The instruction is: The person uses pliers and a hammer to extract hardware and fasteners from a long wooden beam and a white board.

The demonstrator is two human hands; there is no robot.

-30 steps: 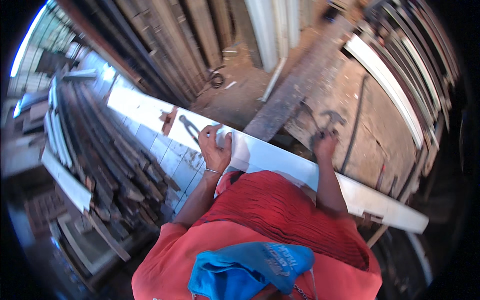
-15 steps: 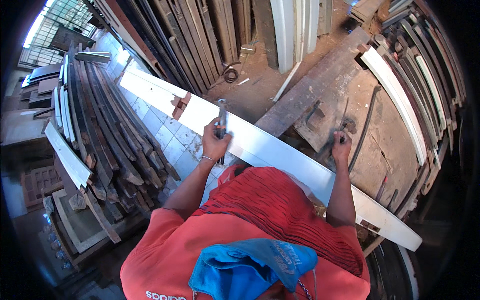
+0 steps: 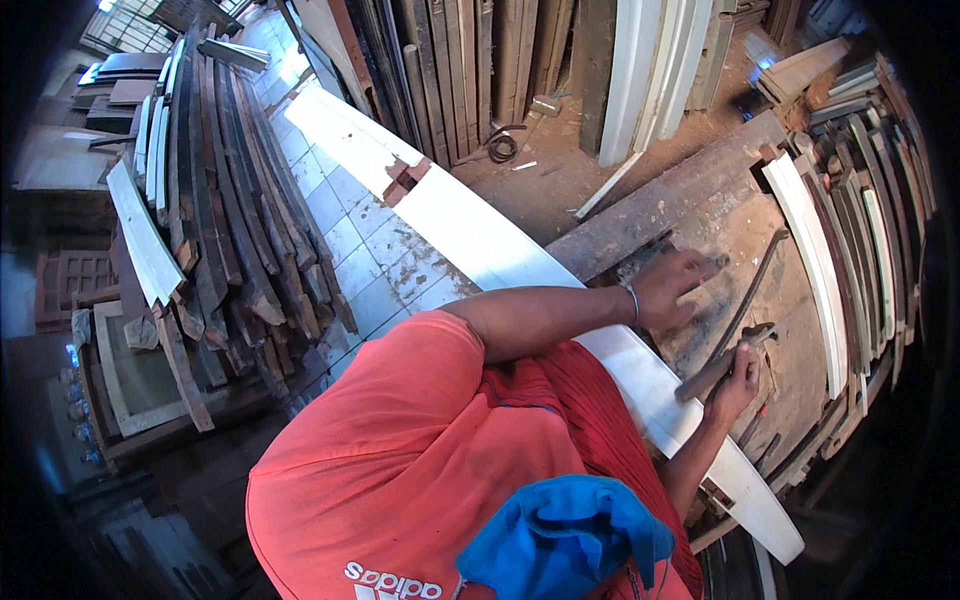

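A long white board [image 3: 490, 240], with reddish cut recesses near both ends, lies diagonally at my waist. My left hand [image 3: 670, 288] reaches across it over the worn bench [image 3: 735, 230], its fingers bent and smeared by motion around something grey I cannot make out. My right hand [image 3: 735, 385], lower and further right, grips a hammer [image 3: 715, 370] just above the board's right part. A long dark bar [image 3: 750, 290] lies on the bench beside both hands.
Stacked dark lumber [image 3: 225, 230] fills the left, beside a tiled floor [image 3: 340, 230]. Upright planks [image 3: 510, 50] stand ahead, with a dark coil [image 3: 502, 145] at their foot. More boards [image 3: 855, 250] are stacked along the bench's right side.
My left hand has swung rightward from the white board to the bench, and the pliers are no longer visible on the board. My right hand has moved down and right with the hammer.
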